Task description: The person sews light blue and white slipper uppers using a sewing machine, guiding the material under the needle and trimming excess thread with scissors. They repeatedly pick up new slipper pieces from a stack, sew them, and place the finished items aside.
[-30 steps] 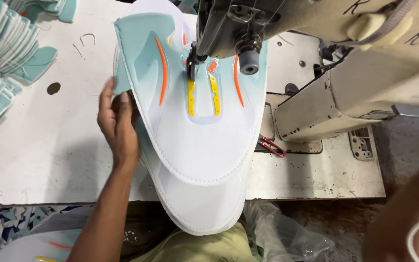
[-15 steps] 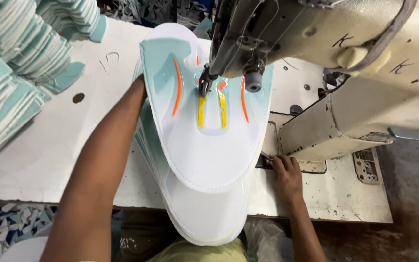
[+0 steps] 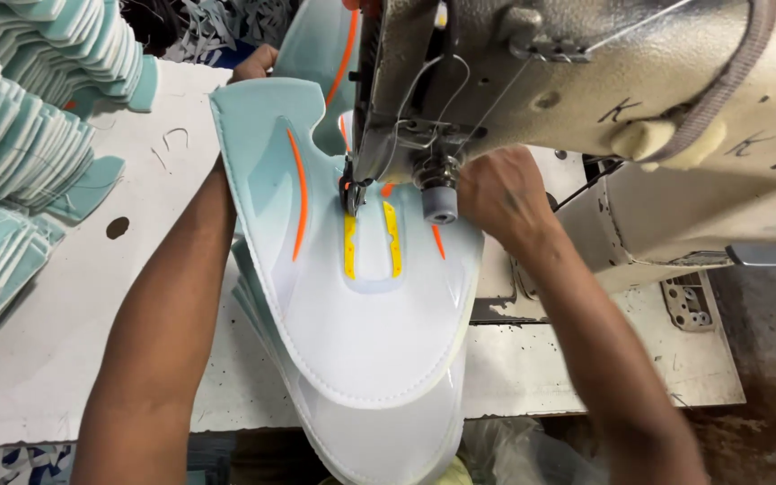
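Several stacks of pale teal cut pieces (image 3: 11, 153) sit fanned at the far left of the white tabletop (image 3: 65, 341), within reach of my left arm, plainly so the next piece can be taken without leaning; my left forearm runs up along the left edge of the shoe upper panel (image 3: 361, 305), and my left hand (image 3: 253, 65) rests at its far corner; only the knuckles show, so I cannot tell whether the fingers are spread flat or curled on the edge, but the hand lies against the panel there, which I judge steadies it from swinging. That panel, white fading to teal with orange stripes and two yellow bars, lies on top of a pile of like panels (image 3: 379, 440) that overhangs the near edge; its tongue end is tucked under the presser foot (image 3: 352, 193) of the grey sewing machine (image 3: 604, 99), where the needle meets the seam line; my right hand (image 3: 500, 193) is just right of the foot, beneath the machine head, fingers bent down and pressed on the panel beside the small roller (image 3: 440, 205), I judge to keep the fabric flat.
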